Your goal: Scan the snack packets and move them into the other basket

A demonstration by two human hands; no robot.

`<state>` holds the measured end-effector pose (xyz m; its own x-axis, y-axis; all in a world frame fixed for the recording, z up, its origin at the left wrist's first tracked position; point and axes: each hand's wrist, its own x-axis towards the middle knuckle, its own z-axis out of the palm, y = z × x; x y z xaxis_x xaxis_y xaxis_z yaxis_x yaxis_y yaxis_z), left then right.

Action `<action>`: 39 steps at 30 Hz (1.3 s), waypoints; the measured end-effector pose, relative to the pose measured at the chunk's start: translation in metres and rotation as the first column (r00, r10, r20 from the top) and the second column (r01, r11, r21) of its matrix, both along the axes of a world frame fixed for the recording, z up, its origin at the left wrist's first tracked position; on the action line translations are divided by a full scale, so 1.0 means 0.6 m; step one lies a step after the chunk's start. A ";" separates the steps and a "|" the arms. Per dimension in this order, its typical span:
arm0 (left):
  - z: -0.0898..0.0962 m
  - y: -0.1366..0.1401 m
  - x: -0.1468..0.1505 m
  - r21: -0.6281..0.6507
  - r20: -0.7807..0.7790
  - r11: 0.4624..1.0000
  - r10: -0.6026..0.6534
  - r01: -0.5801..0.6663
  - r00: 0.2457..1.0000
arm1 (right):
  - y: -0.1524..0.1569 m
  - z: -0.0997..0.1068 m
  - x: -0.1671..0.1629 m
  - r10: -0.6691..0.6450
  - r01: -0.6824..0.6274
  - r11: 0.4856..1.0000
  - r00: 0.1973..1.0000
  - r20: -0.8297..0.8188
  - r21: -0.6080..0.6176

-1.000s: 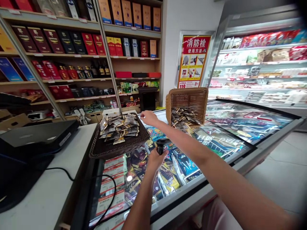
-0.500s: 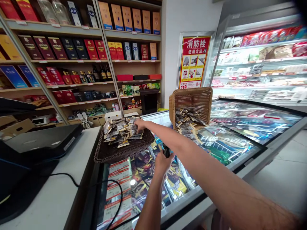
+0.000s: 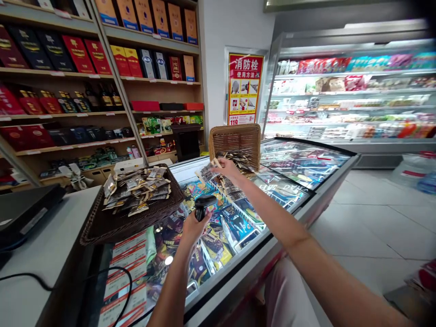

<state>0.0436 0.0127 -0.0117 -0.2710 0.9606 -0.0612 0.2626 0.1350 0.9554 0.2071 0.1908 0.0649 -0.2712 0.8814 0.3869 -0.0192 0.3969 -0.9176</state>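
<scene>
My left hand (image 3: 196,227) is wrapped round the handle of a black barcode scanner (image 3: 205,201), held above the glass top of the freezer. Out in front, my right hand (image 3: 225,168) pinches a small snack packet (image 3: 206,170) at the left side of the tan wicker basket (image 3: 235,131). That basket lies tipped with its opening toward me, and similar packets (image 3: 235,187) spill from it onto the glass. To the left, a dark brown wicker basket (image 3: 89,232) holds a heap of the same packets (image 3: 136,187).
Under the freezer glass (image 3: 279,184) lie several colourful bagged goods. A black cable (image 3: 127,290) loops over price labels (image 3: 127,272) at the near left. Beside them is a white counter (image 3: 37,290) with a dark device (image 3: 29,206). Shelves of boxes (image 3: 160,68) stand behind.
My right hand has moved right from the dark basket's heap to the tan basket and now holds a packet. My left hand still holds the scanner. The view has turned right.
</scene>
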 end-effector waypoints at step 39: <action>0.031 -0.021 0.028 0.037 -0.208 0.965 -0.247 0.260 0.946 | 0.019 -0.125 0.164 -0.620 0.395 0.762 0.675 -0.401 -0.512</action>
